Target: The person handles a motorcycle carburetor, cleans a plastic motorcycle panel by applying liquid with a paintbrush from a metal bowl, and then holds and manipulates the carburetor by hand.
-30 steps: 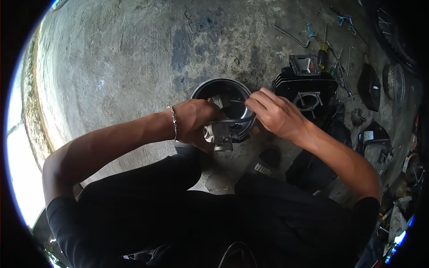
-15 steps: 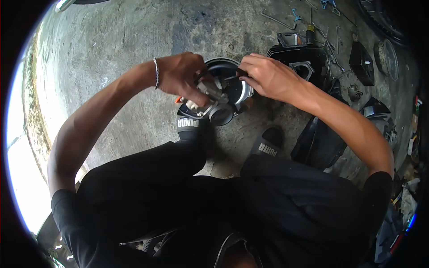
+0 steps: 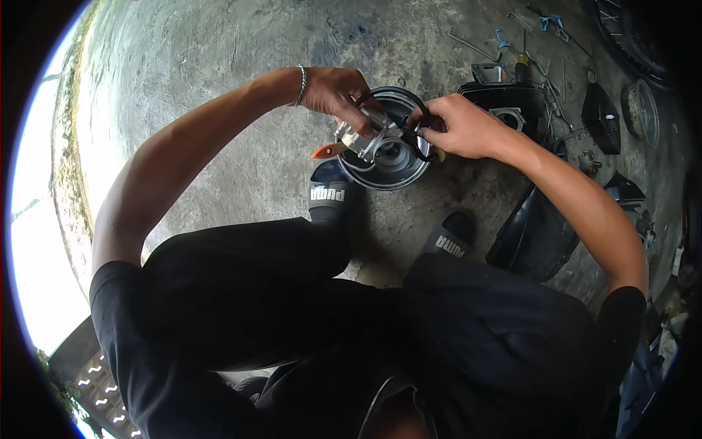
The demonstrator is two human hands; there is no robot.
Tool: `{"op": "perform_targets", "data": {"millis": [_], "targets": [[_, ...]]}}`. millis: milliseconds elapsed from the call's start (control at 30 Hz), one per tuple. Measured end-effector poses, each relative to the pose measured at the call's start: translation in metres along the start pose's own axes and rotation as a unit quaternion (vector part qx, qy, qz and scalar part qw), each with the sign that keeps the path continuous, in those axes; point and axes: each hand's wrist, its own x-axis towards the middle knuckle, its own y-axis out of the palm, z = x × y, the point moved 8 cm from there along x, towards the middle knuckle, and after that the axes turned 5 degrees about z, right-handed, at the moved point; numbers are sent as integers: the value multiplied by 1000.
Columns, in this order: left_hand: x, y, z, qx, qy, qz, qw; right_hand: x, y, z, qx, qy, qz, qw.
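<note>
My left hand (image 3: pixel 338 95) grips a silver metal carburetor (image 3: pixel 371 144) above a round basin (image 3: pixel 386 187). The carburetor's round opening is turned toward me. A black hose (image 3: pixel 401 91) arches from the carburetor's far side over to my right hand (image 3: pixel 455 126), whose thumb and fingers pinch it at the basin's right side. An orange-tipped brush handle (image 3: pixel 328 151) sticks out over the basin's left rim. Most of the basin's inside is hidden by the carburetor and my hands.
On the concrete floor to the right lie a black open case (image 3: pixel 504 99), a screwdriver (image 3: pixel 522 69), hex keys (image 3: pixel 474 47) and black panels (image 3: pixel 532 230). A spoked wheel (image 3: pixel 632 36) is at the upper right. My sandalled feet flank the space before the basin.
The carburetor has turned, so its round opening and the hose now show more clearly. My right hand has moved lower along the hose. The whole view has shifted slightly.
</note>
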Motion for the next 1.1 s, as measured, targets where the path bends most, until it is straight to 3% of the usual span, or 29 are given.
{"op": "perform_targets", "data": {"millis": [167, 367, 667, 867, 1000, 1067, 1100], "targets": [[4, 3, 5, -66, 1, 24, 998, -7, 4, -1, 71, -16, 47, 996], [8, 5, 16, -143, 22, 29, 989, -7, 4, 6, 39, -93, 23, 995], [9, 11, 23, -226, 33, 45, 972, 1, 8, 16, -51, 36, -53, 997], [7, 25, 37, -321, 64, 25, 945, 2, 8, 8, 0, 65, -54, 996], [0, 18, 56, -226, 42, -119, 966, 0, 15, -5, 27, 129, -43, 990], [-9, 28, 57, -112, 38, -208, 971, 0, 16, -8, 31, 145, -56, 987], [-10, 41, 54, -110, 40, -203, 972, 0, 16, -9, 29, 155, -64, 985]]}}
